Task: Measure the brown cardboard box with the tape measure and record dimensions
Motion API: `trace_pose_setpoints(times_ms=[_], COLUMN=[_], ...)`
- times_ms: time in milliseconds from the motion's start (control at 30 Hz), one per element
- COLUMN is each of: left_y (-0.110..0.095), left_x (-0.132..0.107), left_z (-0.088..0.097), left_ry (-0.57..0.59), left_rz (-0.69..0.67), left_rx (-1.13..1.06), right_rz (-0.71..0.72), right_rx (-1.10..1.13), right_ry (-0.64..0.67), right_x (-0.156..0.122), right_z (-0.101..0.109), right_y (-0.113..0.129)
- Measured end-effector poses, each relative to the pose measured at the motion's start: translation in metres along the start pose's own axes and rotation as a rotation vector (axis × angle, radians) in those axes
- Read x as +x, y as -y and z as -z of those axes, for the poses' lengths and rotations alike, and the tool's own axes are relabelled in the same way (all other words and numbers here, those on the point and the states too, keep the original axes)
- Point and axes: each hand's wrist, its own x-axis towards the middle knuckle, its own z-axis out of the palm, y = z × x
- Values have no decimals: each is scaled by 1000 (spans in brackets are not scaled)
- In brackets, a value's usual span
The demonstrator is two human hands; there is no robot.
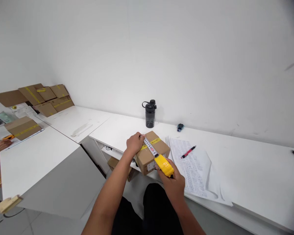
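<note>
A small brown cardboard box (152, 156) sealed with yellow tape sits at the front edge of the white table (247, 163). My right hand (172, 181) is closed round a yellow tape measure (164, 164) at the box's near corner. Its white blade (150, 147) runs across the box top. My left hand (134, 143) pinches the blade's end against the far left edge of the box.
A dark water bottle (150, 114) stands by the wall behind the box. Printed sheets (198, 166) with a red pen (188, 151) lie to the right. Flattened and sealed cardboard boxes (42, 98) are on the left tables. A small blue object (180, 127) lies near the wall.
</note>
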Motion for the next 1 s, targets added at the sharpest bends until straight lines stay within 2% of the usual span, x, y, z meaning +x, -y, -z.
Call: trace_pose_setpoints(times_ms=[100, 233, 467, 600, 733, 833, 1000], left_y=[1, 1, -1, 1, 15, 31, 49], left_x=[0, 0, -3, -8, -22, -38, -68], left_z=[-1, -2, -2, 0, 6, 9, -1], left_ry=[-10, -16, -32, -40, -69, -127, -271], left_rz=[-24, -19, -23, -18, -11, -45, -188], left_rx=[38, 44, 69, 79, 49, 11, -62], right_rz=[-7, -87, -129, -189, -207, -184, -239], right_rx=[38, 88, 139, 241, 418, 627, 1034], right_ry=[-36, -86, -89, -63, -30, -58, 118], right_x=[2, 6, 6, 3, 9, 29, 61], right_z=[-8, -15, -15, -16, -6, 5, 7], right_y=[0, 3, 10, 10, 10, 12, 13])
